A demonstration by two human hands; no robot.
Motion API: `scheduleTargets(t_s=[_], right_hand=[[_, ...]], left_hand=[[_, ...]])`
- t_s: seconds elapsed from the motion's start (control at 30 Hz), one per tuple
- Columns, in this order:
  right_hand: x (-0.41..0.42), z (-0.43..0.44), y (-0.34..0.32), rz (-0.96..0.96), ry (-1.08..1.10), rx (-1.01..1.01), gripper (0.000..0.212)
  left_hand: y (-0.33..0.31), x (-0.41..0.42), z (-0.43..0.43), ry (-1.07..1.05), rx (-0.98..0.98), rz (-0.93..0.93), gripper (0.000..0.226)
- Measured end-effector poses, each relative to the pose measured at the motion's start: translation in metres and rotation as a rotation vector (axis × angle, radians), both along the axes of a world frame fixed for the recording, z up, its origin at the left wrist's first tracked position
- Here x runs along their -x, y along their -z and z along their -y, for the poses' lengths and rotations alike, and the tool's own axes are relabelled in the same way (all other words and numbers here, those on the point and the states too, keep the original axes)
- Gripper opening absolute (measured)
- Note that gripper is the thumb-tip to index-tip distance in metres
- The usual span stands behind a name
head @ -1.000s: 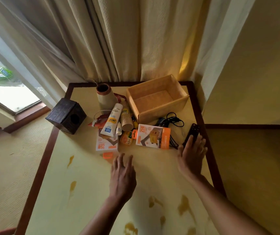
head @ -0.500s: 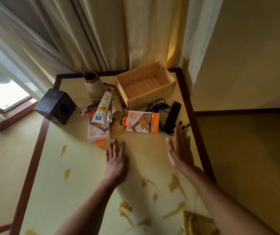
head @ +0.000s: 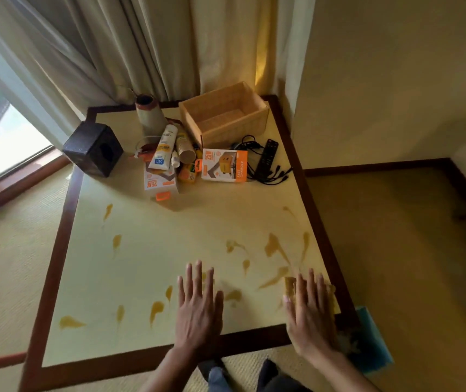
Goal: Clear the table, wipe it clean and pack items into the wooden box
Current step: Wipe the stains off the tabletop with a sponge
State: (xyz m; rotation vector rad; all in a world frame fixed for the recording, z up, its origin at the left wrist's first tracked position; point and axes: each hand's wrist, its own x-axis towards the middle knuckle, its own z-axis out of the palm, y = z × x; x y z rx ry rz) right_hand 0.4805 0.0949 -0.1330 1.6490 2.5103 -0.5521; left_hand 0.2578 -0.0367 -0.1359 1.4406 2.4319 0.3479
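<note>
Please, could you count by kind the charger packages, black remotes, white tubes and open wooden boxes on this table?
Charger packages: 2
Black remote: 1
White tube: 1
Open wooden box: 1
Total: 5

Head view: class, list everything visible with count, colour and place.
table: 1, yellow top, brown rim, centre
stains: many, orange-brown, near half
wooden box: 1, pale, far right corner
charger boxes: 2, white-orange, front of pile
remote: 1, black, right of charger boxes
cables: bundle, black, beside remote
tube: 1, white, in the pile
paper cup: 1, brown, lying beside tube
vase: 1, beige, far edge
dark box: 1, blackish, left edge
cloth: 1, yellow, near right corner
curtains: cream, behind table
left hand: 1, flat, near edge
right hand: 1, flat on cloth
</note>
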Motion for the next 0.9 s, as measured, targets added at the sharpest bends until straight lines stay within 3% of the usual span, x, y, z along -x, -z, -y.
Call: scheduleTargets(t_s=[0.17, 0.53, 0.67, 0.8, 0.9], right_hand=[[-0.011, -0.011, 0.016, 0.063, -0.064, -0.045, 0.065], [0.104, -0.195, 0.021, 0.135, -0.145, -0.143, 0.062], [0.126, -0.156, 0.024, 0.029, -0.285, -0.069, 0.067], [0.061, -0.078, 0.021, -0.049, -0.591, -0.019, 0.062], [0.021, -0.097, 0.021, 0.003, -0.561, -0.07, 0.059]], left_hand=[[0.022, -0.033, 0.04, -0.139, 0.133, -0.066, 0.071], [0.041, -0.041, 0.046, -0.16, 0.123, -0.178, 0.083], [0.044, -0.042, 0.046, -0.166, 0.132, -0.19, 0.085], [0.042, -0.042, 0.045, -0.162, 0.141, -0.183, 0.085], [0.042, -0.043, 0.045, -0.164, 0.14, -0.189, 0.085]])
